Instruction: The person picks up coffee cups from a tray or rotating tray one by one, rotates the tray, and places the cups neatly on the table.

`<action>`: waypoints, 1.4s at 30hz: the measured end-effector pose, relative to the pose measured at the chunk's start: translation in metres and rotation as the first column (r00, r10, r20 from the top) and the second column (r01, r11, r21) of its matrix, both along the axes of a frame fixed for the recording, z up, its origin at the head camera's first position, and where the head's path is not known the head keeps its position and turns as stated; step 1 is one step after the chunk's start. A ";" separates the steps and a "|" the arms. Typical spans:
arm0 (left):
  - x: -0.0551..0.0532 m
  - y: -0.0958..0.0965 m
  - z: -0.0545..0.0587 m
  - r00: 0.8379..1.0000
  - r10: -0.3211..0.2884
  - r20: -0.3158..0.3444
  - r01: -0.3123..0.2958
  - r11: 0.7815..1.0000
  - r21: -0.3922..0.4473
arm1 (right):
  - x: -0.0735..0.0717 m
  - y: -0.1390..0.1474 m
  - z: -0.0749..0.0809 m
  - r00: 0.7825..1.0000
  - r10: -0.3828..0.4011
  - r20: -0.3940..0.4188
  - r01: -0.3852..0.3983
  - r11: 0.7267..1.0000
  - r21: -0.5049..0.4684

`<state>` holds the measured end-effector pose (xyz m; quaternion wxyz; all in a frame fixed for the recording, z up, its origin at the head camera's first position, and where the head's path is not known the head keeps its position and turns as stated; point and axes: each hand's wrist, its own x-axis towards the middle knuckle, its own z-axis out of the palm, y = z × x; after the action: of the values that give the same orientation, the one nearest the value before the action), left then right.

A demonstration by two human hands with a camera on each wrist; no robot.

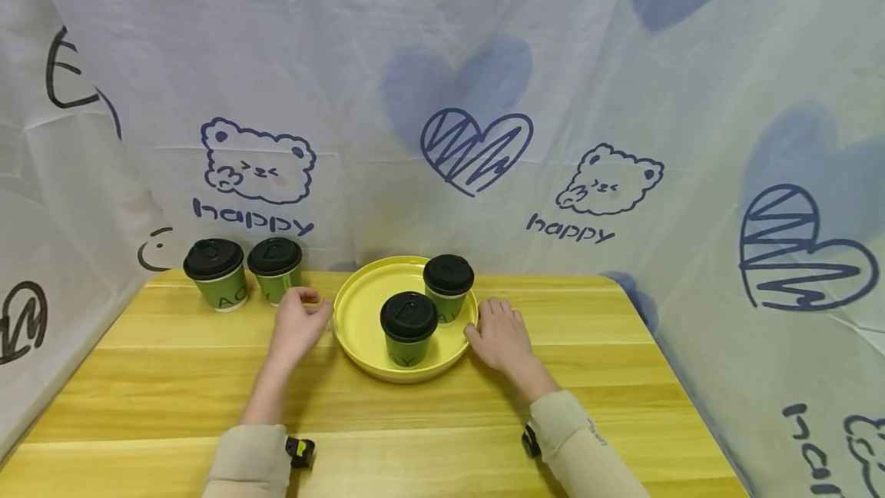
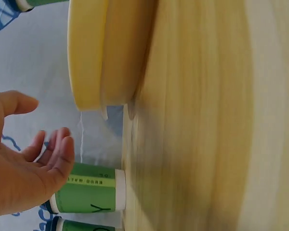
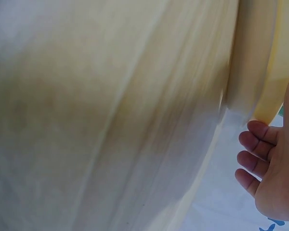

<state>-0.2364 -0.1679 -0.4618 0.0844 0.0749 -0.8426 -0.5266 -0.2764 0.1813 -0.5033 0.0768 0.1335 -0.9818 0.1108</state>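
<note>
A round yellow tray [image 1: 366, 306] with a raised rim stands on the table. On it are two lidded paper coffee cups, a front one [image 1: 408, 329] and one behind it to the right [image 1: 448, 288], green with black lids. At the tray's right rim, my right hand [image 1: 501, 335] grips the edge, thumb over the rim and curled fingers along the outside in the right wrist view. My left hand [image 1: 299, 325] is beside the left rim, holding nothing, fingers loosely bent. In the left wrist view a gap shows between this hand [image 2: 31, 159] and the tray [image 2: 89, 57].
Left of the tray, two more lidded green coffee cups, an outer one [image 1: 220, 283] and an inner one [image 1: 275, 271], stand near the back edge of the wooden table [image 1: 415, 436]. The inner cup is just beyond my left hand. A printed white curtain [image 1: 359, 98] hangs behind.
</note>
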 end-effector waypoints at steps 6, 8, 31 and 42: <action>-0.002 0.009 -0.004 0.993 -0.088 0.078 0.094 0.993 -0.075 | 0.000 0.000 -0.001 1.000 0.000 -0.010 0.000 1.000 -0.003; -0.002 0.011 -0.005 0.991 -0.102 0.090 0.110 0.990 -0.089 | 0.001 0.000 -0.001 1.000 0.000 -0.007 0.000 1.000 -0.002; -0.009 0.014 -0.013 0.987 -0.135 0.084 0.147 0.978 -0.149 | -0.008 0.001 0.009 0.976 -0.102 0.191 0.210 0.661 -0.720; -0.017 0.008 -0.016 0.990 -0.126 0.068 0.136 0.974 -0.181 | -0.011 -0.002 0.008 0.960 -0.060 0.272 0.252 0.604 -0.757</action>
<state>-0.2535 -0.1594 -0.4779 0.0323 0.0256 -0.8931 -0.4480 -0.2874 0.1797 -0.4956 0.0282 -0.0131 -0.8443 0.5350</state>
